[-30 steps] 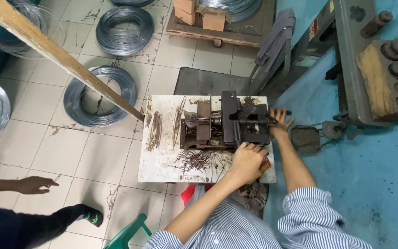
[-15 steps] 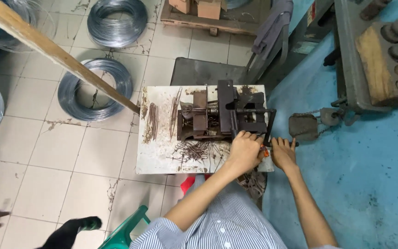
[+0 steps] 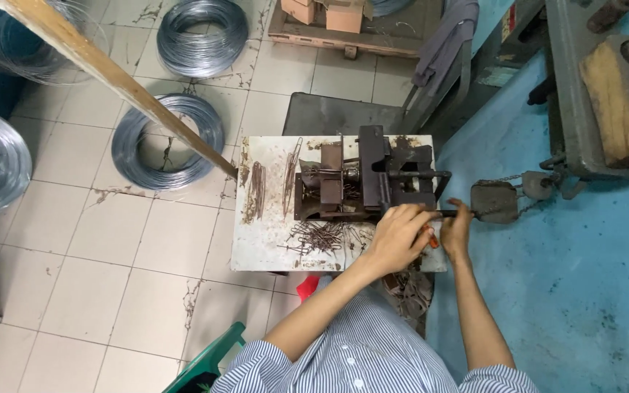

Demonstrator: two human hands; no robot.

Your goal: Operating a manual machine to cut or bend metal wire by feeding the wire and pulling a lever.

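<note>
Cardboard boxes (image 3: pixel 327 11), brown, on pallet at top edge — cut off. Left hand (image 3: pixel 396 237) curled over orange-handled tool (image 3: pixel 433 239), mostly hidden. Right hand (image 3: pixel 456 229) gripping lever bar (image 3: pixel 451 214) of bending jig (image 3: pixel 362 180) — bent wire pieces (image 3: pixel 319 236) just beside.

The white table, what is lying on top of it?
On the white table sit a dark metal machine and a pile of bent wire pieces. The left hand covers whatever lies beneath it.

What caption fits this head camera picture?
Both hands, left and right, at a metal bending jig on a small white table.
</note>
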